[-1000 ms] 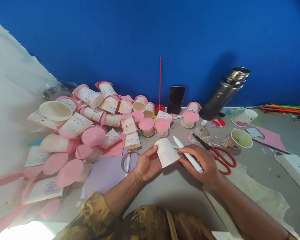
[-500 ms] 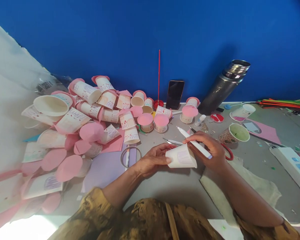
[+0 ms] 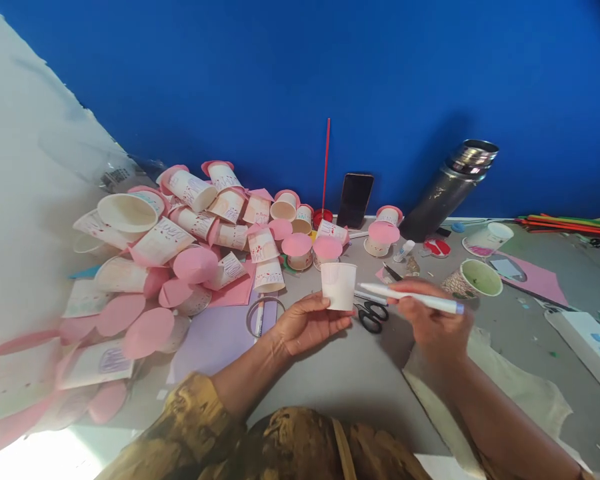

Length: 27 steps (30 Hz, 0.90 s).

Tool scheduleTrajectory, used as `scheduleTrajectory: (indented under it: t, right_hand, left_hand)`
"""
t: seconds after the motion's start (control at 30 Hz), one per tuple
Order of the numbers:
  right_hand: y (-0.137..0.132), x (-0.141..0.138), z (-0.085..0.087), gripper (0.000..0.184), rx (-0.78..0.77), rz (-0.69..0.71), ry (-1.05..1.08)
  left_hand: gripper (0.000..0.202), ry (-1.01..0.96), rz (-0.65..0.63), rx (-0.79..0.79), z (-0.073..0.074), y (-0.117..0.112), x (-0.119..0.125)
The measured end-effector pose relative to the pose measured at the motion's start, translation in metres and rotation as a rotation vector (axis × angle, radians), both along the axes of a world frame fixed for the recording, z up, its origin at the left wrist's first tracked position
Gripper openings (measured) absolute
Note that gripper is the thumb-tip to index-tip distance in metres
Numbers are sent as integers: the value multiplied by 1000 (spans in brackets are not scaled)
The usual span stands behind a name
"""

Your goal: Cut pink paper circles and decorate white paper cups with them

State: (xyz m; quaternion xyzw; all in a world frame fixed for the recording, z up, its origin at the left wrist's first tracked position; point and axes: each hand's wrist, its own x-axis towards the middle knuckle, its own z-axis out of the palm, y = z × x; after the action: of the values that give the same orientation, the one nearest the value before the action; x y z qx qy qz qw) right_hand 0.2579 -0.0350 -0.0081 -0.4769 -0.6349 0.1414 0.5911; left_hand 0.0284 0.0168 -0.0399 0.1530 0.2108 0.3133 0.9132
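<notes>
A small white paper cup point(image 3: 339, 285) stands upright in my left hand point(image 3: 307, 325), pinched at its base by the fingers. My right hand point(image 3: 433, 323) is closed round a white marker point(image 3: 413, 297) that lies level, its tip pointing left, close to the cup's right side. Small black-handled scissors point(image 3: 373, 315) lie on the grey table point(image 3: 345, 373) just below the cup, between my two hands.
A heap of decorated paper cups with pink paper discs point(image 3: 190, 247) fills the left. A phone point(image 3: 355, 199), a red stick point(image 3: 325, 167) and a steel flask point(image 3: 447, 187) stand by the blue wall. A green-lined cup point(image 3: 473, 279), pink paper point(image 3: 535, 277) and a white power strip point(image 3: 587, 343) lie right.
The cup went from lying on its side between both hands to upright in my left hand. My right hand came off the cup and swung the marker level.
</notes>
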Motion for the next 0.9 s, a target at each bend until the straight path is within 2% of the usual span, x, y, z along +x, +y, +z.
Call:
scheduleTrajectory:
  t: [0.1,0.2,0.47,0.9]
  right_hand:
    - [-4,-12,8,9,76,58,-148]
    - [-4,-19,11,11,137,53,-222]
    - [-2,-20,12,9,166,67,-267]
    - [-1,-17,10,9,147,75,-292]
  left_hand:
    - [24,-4,33,-52,-2,0,0]
    - [17,26,49,-76,-3,0,1]
    - [26,58,39,-15,2,-3,4]
    - [31,75,27,12,2,-3,4]
